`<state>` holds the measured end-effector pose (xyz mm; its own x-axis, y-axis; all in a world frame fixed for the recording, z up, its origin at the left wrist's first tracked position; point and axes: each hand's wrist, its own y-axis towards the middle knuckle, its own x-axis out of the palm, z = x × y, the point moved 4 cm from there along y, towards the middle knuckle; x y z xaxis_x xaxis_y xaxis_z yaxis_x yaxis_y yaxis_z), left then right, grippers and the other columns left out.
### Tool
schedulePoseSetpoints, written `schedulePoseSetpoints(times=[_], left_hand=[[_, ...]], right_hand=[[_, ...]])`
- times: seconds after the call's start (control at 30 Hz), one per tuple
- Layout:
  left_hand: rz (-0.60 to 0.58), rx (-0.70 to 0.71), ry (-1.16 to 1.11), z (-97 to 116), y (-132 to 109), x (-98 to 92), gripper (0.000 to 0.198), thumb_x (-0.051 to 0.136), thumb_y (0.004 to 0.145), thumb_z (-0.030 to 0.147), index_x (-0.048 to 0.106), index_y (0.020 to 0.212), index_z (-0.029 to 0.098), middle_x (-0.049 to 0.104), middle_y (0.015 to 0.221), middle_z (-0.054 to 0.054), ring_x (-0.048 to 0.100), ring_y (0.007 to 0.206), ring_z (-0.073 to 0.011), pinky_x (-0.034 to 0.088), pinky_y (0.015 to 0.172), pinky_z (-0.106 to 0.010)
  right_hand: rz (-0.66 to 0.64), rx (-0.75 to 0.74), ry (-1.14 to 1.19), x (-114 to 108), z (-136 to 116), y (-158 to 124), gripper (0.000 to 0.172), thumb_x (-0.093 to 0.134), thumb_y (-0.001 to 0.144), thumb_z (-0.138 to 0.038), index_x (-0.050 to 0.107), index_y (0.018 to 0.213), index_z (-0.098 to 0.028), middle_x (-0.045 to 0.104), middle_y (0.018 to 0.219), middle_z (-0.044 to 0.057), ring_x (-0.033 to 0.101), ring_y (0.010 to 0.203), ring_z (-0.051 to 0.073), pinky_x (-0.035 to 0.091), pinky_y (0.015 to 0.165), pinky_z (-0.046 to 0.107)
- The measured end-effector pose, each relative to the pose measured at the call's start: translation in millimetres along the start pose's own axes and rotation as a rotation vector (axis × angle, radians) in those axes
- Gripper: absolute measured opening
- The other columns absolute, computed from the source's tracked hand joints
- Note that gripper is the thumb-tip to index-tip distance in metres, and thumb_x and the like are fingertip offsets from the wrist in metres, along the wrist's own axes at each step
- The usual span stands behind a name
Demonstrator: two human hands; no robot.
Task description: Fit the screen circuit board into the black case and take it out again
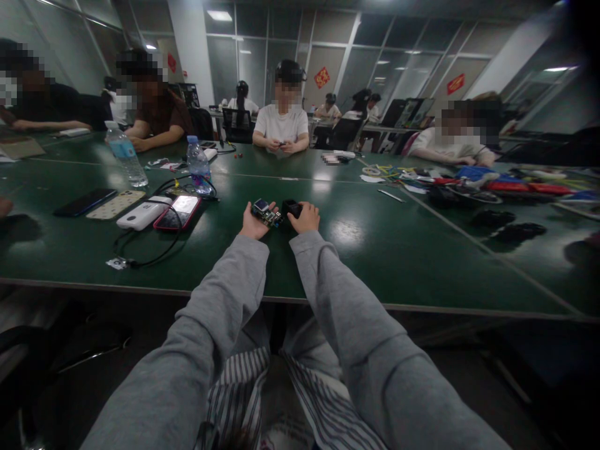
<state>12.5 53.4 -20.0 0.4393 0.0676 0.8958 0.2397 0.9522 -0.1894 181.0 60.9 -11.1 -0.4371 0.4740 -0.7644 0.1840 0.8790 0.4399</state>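
Observation:
Palm up, my left hand (253, 222) holds a small circuit board (267, 212) with a little screen at its upper left end. The fingers lie under and around the board. Just to the right, my right hand (307, 217) grips a black box-like part (291, 207), thumb in front and fingers over its right side. The board's right end is close to the black part; whether they touch I cannot tell. Both hands are over the green table (356, 269), near its front edge.
To the left are a white power bank (143, 213), a red-edged phone (178, 213), a black cable, two more phones and two water bottles (199, 165) (126, 155). Coloured wires (403, 175) and black items lie to the right. Several people sit around the table.

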Motion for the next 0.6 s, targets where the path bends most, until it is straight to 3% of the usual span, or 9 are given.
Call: schedulePoseSetpoints(times=[0.6], left_hand=[[-0.007,-0.020,0.027,-0.7,0.8,-0.2,0.052,0.037,0.094,0.053,0.054,0.125,0.016,0.066,0.122,-0.017,0.065,0.110,-0.0299,0.051,0.092,-0.044]], right_hand=[[-0.015,-0.029,0.091,1.1,2.6,3.0,0.047,0.062,0.078,-0.028,0.050,0.121,-0.013,0.061,0.121,0.017,0.052,0.114,0.030,0.044,0.100,0.044]])
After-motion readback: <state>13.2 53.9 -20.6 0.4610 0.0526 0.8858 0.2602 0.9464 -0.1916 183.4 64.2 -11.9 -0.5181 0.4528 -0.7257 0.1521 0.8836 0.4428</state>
